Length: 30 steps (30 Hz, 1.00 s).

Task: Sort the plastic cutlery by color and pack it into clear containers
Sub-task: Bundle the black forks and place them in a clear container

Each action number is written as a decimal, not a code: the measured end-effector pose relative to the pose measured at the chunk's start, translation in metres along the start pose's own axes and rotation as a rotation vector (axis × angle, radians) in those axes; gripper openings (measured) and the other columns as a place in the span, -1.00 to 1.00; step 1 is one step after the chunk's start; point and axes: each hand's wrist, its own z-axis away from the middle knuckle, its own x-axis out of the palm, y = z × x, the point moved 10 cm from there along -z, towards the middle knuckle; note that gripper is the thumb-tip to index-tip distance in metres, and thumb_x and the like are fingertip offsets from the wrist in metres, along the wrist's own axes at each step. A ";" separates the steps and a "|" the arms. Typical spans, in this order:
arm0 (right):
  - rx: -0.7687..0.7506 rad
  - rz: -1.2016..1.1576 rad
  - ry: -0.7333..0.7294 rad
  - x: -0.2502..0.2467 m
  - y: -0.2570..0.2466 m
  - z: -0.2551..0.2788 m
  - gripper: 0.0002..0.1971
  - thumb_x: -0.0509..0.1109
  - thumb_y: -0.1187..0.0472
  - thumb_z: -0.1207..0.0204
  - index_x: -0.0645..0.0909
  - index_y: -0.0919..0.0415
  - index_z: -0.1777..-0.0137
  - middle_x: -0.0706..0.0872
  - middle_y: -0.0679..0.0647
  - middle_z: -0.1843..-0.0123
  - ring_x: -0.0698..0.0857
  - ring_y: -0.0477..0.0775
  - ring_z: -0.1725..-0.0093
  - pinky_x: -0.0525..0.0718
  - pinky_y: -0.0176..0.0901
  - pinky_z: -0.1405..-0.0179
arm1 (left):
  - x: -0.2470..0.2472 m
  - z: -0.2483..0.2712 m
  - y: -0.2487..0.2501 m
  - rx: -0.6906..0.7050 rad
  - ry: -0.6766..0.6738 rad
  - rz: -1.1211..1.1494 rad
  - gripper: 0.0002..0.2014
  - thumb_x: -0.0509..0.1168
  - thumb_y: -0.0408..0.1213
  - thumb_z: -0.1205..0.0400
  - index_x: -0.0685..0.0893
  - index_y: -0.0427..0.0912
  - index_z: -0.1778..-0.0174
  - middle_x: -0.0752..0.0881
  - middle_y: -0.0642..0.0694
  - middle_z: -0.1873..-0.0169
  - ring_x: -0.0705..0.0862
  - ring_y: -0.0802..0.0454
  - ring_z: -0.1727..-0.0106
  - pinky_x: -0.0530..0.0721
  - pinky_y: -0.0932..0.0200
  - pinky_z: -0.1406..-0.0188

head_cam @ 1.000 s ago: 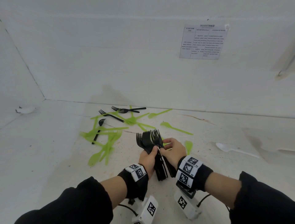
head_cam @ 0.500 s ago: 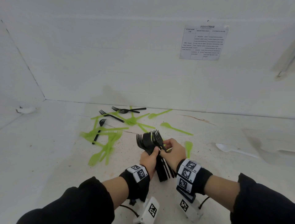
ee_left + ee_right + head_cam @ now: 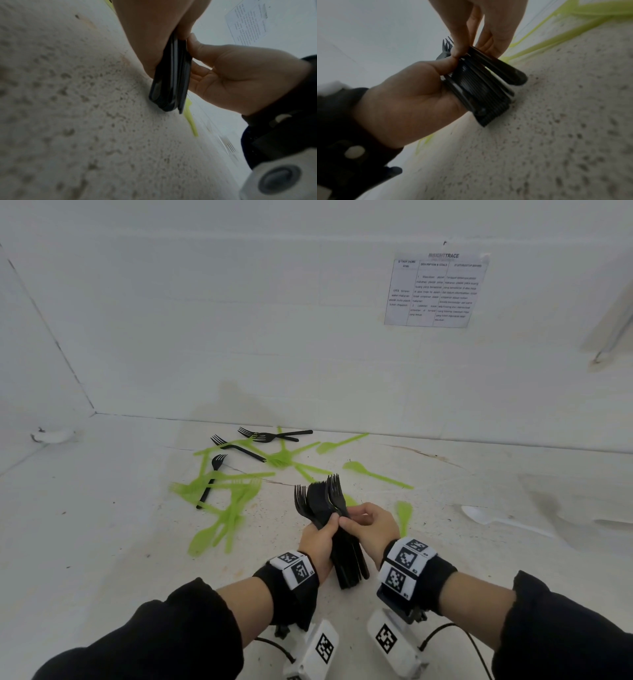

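A bundle of several black plastic forks [image 3: 325, 501] stands upright, tines up, between both hands near the table's front. My left hand [image 3: 322, 537] grips the handles from the left. My right hand [image 3: 359, 522] pinches the bundle's right side at the necks. The left wrist view shows the bundle's handle ends [image 3: 169, 81] at the speckled table surface, between the left hand [image 3: 154, 33] and the right hand [image 3: 231, 75]. In the right wrist view the fanned handles [image 3: 481, 92] sit between the left hand's thumb [image 3: 443, 67] and the right hand's fingers [image 3: 496, 27].
Loose black forks [image 3: 274, 435] [image 3: 236, 448] [image 3: 212, 477] lie among scattered green cutlery [image 3: 233, 498] at the back left. More green pieces [image 3: 373, 472] [image 3: 404, 513] lie right of the hands. A white spoon [image 3: 496, 520] lies far right. White walls close in behind and on the left.
The bundle stays in place. My right hand's fingers have shifted on the forks, and the handles stand a little closer together.
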 end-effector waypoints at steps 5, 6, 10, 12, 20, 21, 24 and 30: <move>0.088 -0.057 -0.065 0.011 0.010 -0.003 -0.84 0.55 0.26 -0.36 0.65 0.00 0.22 0.81 0.21 0.13 0.79 0.24 0.06 0.71 0.21 -0.13 | 0.006 0.001 -0.001 -0.022 -0.084 -0.036 -0.62 0.00 -0.25 -0.77 0.49 -0.41 -0.39 0.64 -0.37 -0.25 0.68 -0.13 -0.12 0.69 0.17 -0.02; 0.104 -0.074 -0.076 0.012 0.011 -0.004 -0.84 0.56 0.26 -0.35 0.65 0.01 0.21 0.81 0.23 0.12 0.78 0.27 0.05 0.70 0.25 -0.13 | 0.007 0.001 -0.001 -0.031 -0.099 -0.051 -0.60 -0.02 -0.22 -0.77 0.48 -0.40 -0.40 0.64 -0.35 -0.28 0.67 -0.16 -0.19 0.68 0.17 -0.05; 0.139 -0.116 -0.113 0.015 0.007 -0.005 -0.83 0.51 0.36 -0.40 0.60 0.09 0.19 0.76 0.27 0.14 0.75 0.29 0.07 0.66 0.29 -0.18 | 0.010 0.002 -0.003 -0.083 -0.176 -0.073 -0.53 -0.08 -0.10 -0.77 0.47 -0.34 -0.43 0.65 -0.27 -0.29 0.64 -0.11 -0.30 0.71 0.23 -0.04; 0.132 -0.125 -0.113 0.013 0.003 -0.006 -0.81 0.47 0.41 -0.42 0.58 0.11 0.19 0.73 0.21 0.22 0.72 0.24 0.14 0.67 0.28 -0.16 | 0.010 0.003 -0.003 -0.086 -0.188 -0.072 -0.53 -0.08 -0.09 -0.77 0.48 -0.32 -0.42 0.66 -0.24 -0.28 0.66 -0.08 -0.26 0.72 0.21 -0.04; 0.100 -0.036 -0.192 0.024 -0.006 0.005 -0.81 0.41 0.36 -0.49 0.54 0.03 0.19 0.75 0.17 0.14 0.74 0.25 0.09 0.72 0.15 -0.05 | 0.013 0.006 0.001 -0.101 -0.169 -0.061 -0.52 -0.12 -0.04 -0.77 0.44 -0.27 -0.42 0.68 -0.29 -0.16 0.72 -0.06 -0.01 0.77 0.18 0.28; 0.112 -0.043 -0.205 0.026 -0.005 0.006 -0.80 0.39 0.38 -0.50 0.52 0.05 0.18 0.73 0.15 0.17 0.73 0.23 0.11 0.71 0.15 -0.04 | 0.012 0.005 0.001 -0.107 -0.158 -0.041 -0.53 -0.12 -0.04 -0.77 0.41 -0.27 -0.44 0.67 -0.29 -0.17 0.71 -0.07 -0.01 0.77 0.16 0.28; 0.152 -0.067 -0.163 0.024 -0.002 0.006 -0.76 0.36 0.46 -0.50 0.50 0.09 0.20 0.73 0.29 0.07 0.72 0.26 0.05 0.70 0.21 -0.10 | 0.009 0.009 0.003 -0.150 -0.137 0.021 -0.54 -0.13 -0.13 -0.79 0.38 -0.31 -0.49 0.63 -0.33 -0.23 0.69 -0.10 -0.03 0.72 0.07 0.15; 0.154 -0.077 -0.159 0.027 0.004 0.009 -0.80 0.35 0.50 -0.48 0.54 0.20 0.03 0.75 0.36 -0.02 0.74 0.29 -0.01 0.67 0.24 -0.18 | 0.005 0.021 0.004 -0.238 -0.210 -0.029 -0.61 -0.06 -0.31 -0.77 0.43 -0.32 -0.47 0.61 -0.31 -0.26 0.67 -0.09 -0.01 0.64 0.07 0.15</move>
